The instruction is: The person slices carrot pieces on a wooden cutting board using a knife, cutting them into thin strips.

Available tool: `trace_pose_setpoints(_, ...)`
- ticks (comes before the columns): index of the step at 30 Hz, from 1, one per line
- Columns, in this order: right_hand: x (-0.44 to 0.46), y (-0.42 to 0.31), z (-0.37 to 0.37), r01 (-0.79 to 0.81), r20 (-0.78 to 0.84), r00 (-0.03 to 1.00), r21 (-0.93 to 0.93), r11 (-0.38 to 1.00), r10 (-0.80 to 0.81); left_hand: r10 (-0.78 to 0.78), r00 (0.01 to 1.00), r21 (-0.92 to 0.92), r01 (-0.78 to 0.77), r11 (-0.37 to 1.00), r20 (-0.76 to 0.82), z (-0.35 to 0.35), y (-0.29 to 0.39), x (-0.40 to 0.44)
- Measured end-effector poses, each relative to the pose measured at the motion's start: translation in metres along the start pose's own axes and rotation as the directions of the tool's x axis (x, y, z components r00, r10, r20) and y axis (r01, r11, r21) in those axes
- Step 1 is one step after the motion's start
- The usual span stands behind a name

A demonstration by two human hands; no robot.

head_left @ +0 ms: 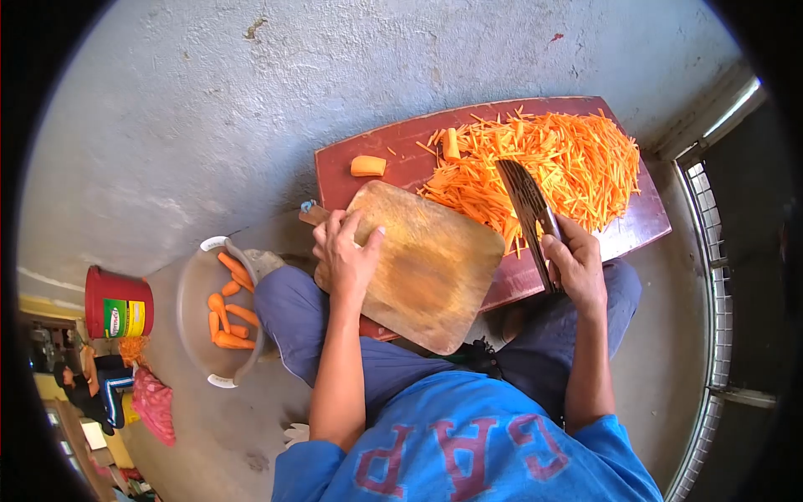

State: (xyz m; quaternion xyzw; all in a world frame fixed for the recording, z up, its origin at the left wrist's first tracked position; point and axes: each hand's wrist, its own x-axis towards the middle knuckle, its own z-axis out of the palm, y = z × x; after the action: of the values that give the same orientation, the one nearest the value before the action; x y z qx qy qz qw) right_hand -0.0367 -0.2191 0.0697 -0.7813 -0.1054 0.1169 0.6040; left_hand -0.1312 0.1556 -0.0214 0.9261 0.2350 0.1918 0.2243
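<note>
My left hand (350, 251) rests on the left part of a worn wooden cutting board (427, 272), its fingers bent and apart near the handle. The board lies tilted over the edge of a dark red table (401, 140). In my right hand (577, 263) is a knife (529, 201), its wide blade slanting up and left over the shredded carrots (577, 163). These lie in a large heap on the table. A carrot chunk (368, 166) sits above the board, and another piece (452, 145) stands at the heap's left edge.
At the left, a basin (189, 314) on the floor holds several peeled carrots (230, 339). Farther left are a red bucket (98, 303), a pink sack (154, 404) and a seated person (88, 389). A wall rises behind the table; a metal grille (718, 318) stands right.
</note>
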Motion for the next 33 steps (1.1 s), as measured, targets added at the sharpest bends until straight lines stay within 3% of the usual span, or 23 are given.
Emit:
trace_pose_setpoints(5,-0.014,0.007,0.004,-0.050,0.061,0.997,0.109,0.993,0.044,0.046,0.998,0.011,-0.045,0.999,-0.050,0.007,0.005,-0.015)
trace_pose_setpoints(8,-0.022,0.018,0.009,-0.083,0.123,0.991,0.267,0.960,0.052,0.204,0.975,0.120,-0.193,0.974,-0.088,0.004,0.017,-0.005)
trace_pose_setpoints(11,-0.023,0.027,0.019,-0.072,0.109,0.994,0.408,0.910,0.030,0.324,0.943,-0.033,-0.327,0.945,-0.071,0.008,0.057,0.030)
trace_pose_setpoints(15,-0.019,0.046,0.020,-0.033,0.113,0.993,0.545,0.838,-0.034,0.323,0.939,-0.156,-0.304,0.940,0.116,0.040,0.108,0.099)
trace_pose_setpoints(20,-0.027,0.051,0.015,-0.068,0.121,0.993,0.529,0.846,0.004,0.261,0.940,-0.062,-0.253,0.965,0.219,0.099,0.138,0.168)
trace_pose_setpoints(24,-0.025,0.056,0.011,-0.092,0.183,0.983,0.506,0.857,-0.002,0.230,0.883,-0.009,-0.249,0.969,0.409,0.113,0.148,0.180)
trace_pose_setpoints(25,-0.025,0.054,0.011,-0.106,0.202,0.979,0.508,0.855,0.001,0.272,0.917,-0.052,-0.269,0.962,0.291,0.123,0.142,0.175)
trace_pose_setpoints(28,-0.025,0.055,0.015,-0.122,0.186,0.982,0.516,0.848,0.028,0.170,0.934,-0.195,-0.111,0.975,0.315,0.130,0.131,0.172)
trace_pose_setpoints(31,-0.025,0.055,0.015,-0.130,0.212,0.977,0.507,0.852,0.023,0.191,0.903,-0.183,-0.128,0.975,0.384,0.115,0.132,0.166)
trace_pose_setpoints(33,-0.025,0.054,0.017,-0.125,0.202,0.979,0.501,0.856,0.025,0.325,0.906,-0.051,-0.324,0.945,0.270,0.119,0.130,0.154)
